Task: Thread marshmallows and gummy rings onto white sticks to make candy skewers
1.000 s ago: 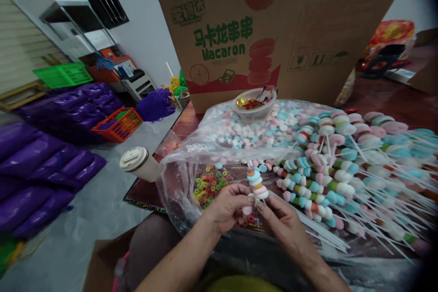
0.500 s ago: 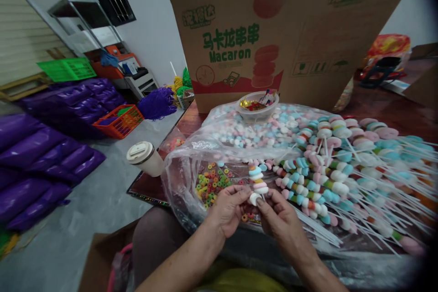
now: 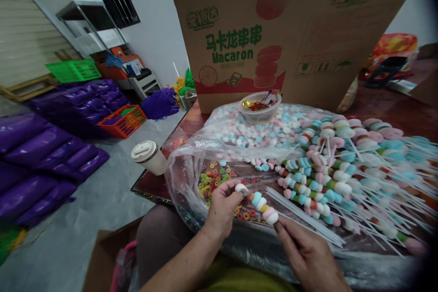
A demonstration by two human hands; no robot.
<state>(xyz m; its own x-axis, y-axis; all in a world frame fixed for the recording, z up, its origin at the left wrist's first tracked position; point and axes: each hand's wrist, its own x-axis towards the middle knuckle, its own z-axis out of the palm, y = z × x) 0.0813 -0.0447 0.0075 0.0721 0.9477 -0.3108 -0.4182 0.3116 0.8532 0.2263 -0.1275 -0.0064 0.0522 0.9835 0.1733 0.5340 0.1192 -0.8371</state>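
Note:
Between the thumb and fingers of my left hand is a white marshmallow, held just left of the skewer's tip. My right hand pinches the lower end of a marshmallow skewer, tilted up to the left. White, blue and pink marshmallows with orange and yellow rings between them are threaded on it. The stick itself is mostly hidden by the candy and my fingers. Below and left of the skewer lie loose coloured cereal rings. Bare white sticks rest beside my right hand.
Finished marshmallow skewers are piled at the right. Behind lie loose marshmallows under clear plastic, with a plastic bowl on top. A large cardboard box stands at the back; a lidded cup is on the table's left edge.
My hands have moved apart. The skewer has gone from upright to tilted, with my right hand lower and farther right. My left hand now holds the white marshmallow near the tip.

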